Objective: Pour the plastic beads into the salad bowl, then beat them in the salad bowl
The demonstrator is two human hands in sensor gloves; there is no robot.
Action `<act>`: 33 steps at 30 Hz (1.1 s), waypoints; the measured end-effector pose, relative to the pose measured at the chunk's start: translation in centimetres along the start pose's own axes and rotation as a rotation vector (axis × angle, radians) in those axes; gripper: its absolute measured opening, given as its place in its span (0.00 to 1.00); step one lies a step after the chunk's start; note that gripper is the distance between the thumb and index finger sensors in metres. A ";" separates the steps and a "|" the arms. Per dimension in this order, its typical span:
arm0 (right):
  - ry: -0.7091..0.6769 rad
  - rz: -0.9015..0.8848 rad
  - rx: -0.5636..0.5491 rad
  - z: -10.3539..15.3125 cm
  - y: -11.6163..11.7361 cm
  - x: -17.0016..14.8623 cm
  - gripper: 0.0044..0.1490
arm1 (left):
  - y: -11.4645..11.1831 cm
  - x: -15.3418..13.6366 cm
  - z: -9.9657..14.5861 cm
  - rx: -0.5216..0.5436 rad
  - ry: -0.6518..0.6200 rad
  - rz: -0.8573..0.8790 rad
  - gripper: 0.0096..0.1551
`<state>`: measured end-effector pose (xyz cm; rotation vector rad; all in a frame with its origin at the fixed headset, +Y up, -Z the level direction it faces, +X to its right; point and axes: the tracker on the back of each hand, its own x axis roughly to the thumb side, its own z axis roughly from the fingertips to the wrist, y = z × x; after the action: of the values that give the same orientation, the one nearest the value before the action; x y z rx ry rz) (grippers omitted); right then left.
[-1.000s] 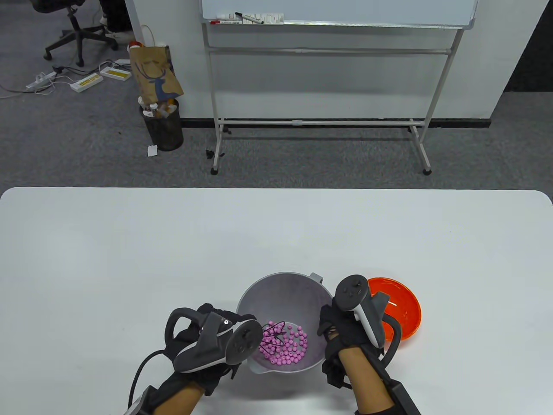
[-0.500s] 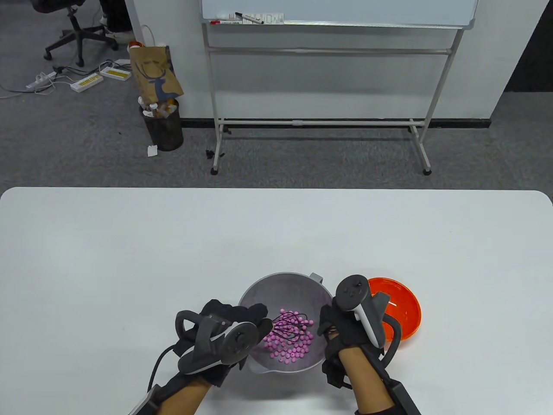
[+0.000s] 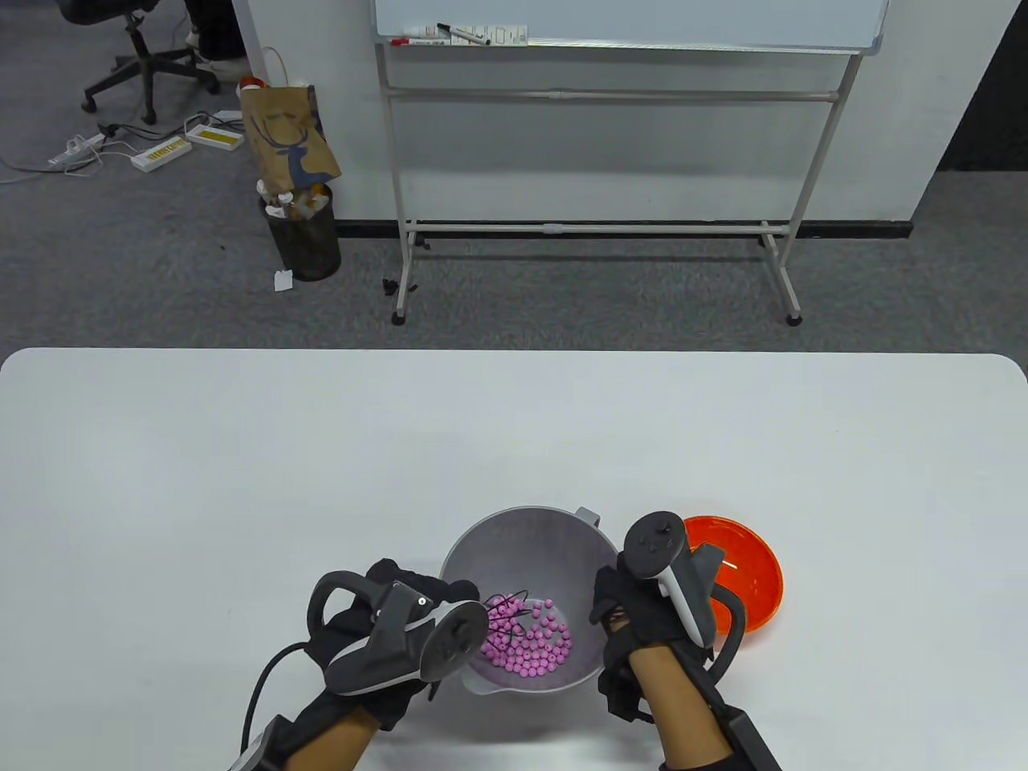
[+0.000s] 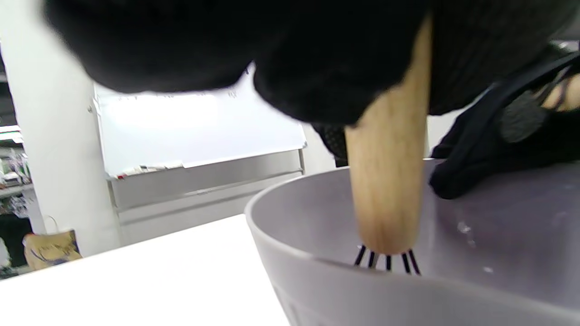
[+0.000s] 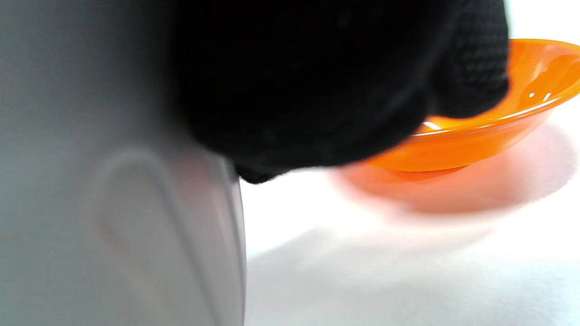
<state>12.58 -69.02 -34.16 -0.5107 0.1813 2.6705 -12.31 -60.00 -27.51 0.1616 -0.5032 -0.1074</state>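
Note:
A grey salad bowl (image 3: pixel 530 534) stands near the table's front edge with several pink beads (image 3: pixel 526 638) heaped at its bottom. My left hand (image 3: pixel 418 598) grips the wooden handle (image 4: pixel 387 181) of a whisk, whose black wires (image 3: pixel 510 610) dip among the beads. My right hand (image 3: pixel 622 602) holds the bowl's right rim, its fingers curled over the edge. In the left wrist view the bowl (image 4: pixel 362 290) fills the lower right. The right wrist view shows the bowl's outer wall (image 5: pixel 113 203) under my glove.
An orange dish (image 3: pixel 743 574) sits just right of the bowl, partly behind my right hand, and shows in the right wrist view (image 5: pixel 498 127). White tabletop (image 3: pixel 321 450) stretches left and beyond. A whiteboard stand (image 3: pixel 594 161) is on the floor past the table.
My left hand swung the whisk right and farther into the bowl, then back to the near left. The beads shifted with it. My right hand stayed on the rim.

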 end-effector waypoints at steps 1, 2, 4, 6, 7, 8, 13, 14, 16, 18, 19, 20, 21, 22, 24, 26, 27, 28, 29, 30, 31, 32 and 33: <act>0.000 -0.001 0.001 0.0 0.0 0.0 0.30 | 0.0 0.0 0.0 -0.014 -0.008 0.027 0.22; 0.000 -0.001 0.001 0.0 0.0 0.0 0.30 | 0.0 -0.1 0.1 -0.019 -0.019 0.050 0.22; 0.000 -0.004 0.002 0.0 0.0 0.0 0.30 | -0.1 -0.2 0.0 -0.019 -0.038 0.108 0.22; 0.000 -0.006 0.002 0.0 0.0 0.0 0.30 | -0.4 -0.1 -0.1 0.002 -0.040 0.137 0.22; 0.000 -0.005 0.002 0.0 0.0 0.0 0.30 | -0.8 -0.1 -0.3 -0.002 -0.051 0.169 0.23; 0.000 -0.005 0.001 0.0 0.0 0.0 0.30 | -0.9 -0.1 -0.3 -0.001 -0.052 0.179 0.23; 0.001 -0.005 0.000 0.0 0.0 -0.1 0.30 | -2.3 0.2 -0.5 0.125 -0.002 0.188 0.23; 0.002 -0.005 0.000 0.0 0.0 -0.1 0.30 | -2.5 0.2 -0.6 0.136 -0.003 0.183 0.23; 0.002 -0.005 -0.002 0.0 0.1 -0.1 0.30 | -2.8 0.0 -0.6 0.127 0.031 0.123 0.24; 0.003 -0.008 0.000 0.0 0.1 -0.1 0.30 | -3.2 -0.5 -0.8 0.149 0.048 0.106 0.25; 0.003 -0.009 -0.001 0.0 0.1 -0.1 0.30 | -3.3 -0.7 -0.8 0.148 0.062 0.097 0.25; 0.003 -0.008 -0.001 0.0 0.1 -0.1 0.30 | -3.5 -1.1 -0.8 0.152 0.072 0.089 0.25; 0.003 -0.009 0.000 0.0 0.1 -0.1 0.30 | -3.5 -1.3 -0.8 0.148 0.079 0.087 0.26; 0.003 -0.008 -0.002 0.0 0.1 -0.1 0.30 | -3.4 -1.5 -0.7 0.156 0.091 0.069 0.25; 0.003 -0.008 -0.001 0.0 0.1 -0.1 0.30 | -3.0 -1.8 -0.7 0.161 0.106 0.027 0.25; 0.003 -0.008 -0.001 0.0 0.1 -0.1 0.30 | -2.5 -1.9 -0.6 0.150 0.108 0.033 0.24; 0.003 -0.009 0.000 0.0 0.1 -0.1 0.30 | -2.2 -1.8 -0.5 0.144 0.102 0.018 0.23; 0.003 -0.009 0.000 0.0 0.1 -0.1 0.30 | -2.0 -1.6 -0.5 0.126 0.082 0.000 0.22; 0.003 -0.009 0.001 0.0 0.1 -0.1 0.30 | -1.6 -1.3 -0.5 0.103 0.068 -0.024 0.22; 0.003 -0.009 0.001 0.0 0.1 -0.1 0.30 | -1.5 -1.2 -0.4 0.095 0.065 -0.031 0.22; 0.003 -0.009 0.000 0.0 0.1 -0.1 0.30 | -1.2 -0.9 -0.4 0.071 0.059 -0.042 0.22; 0.003 -0.009 0.001 0.0 0.1 -0.1 0.30 | -0.9 -0.5 -0.3 0.055 0.052 -0.051 0.21; 0.003 -0.010 0.002 0.0 0.1 -0.1 0.30 | -0.6 -0.1 -0.2 0.033 0.040 -0.061 0.22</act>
<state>12.66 -69.13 -34.11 -0.5138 0.1820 2.6598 -12.34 -60.50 -27.87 0.2107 -0.4603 -0.1548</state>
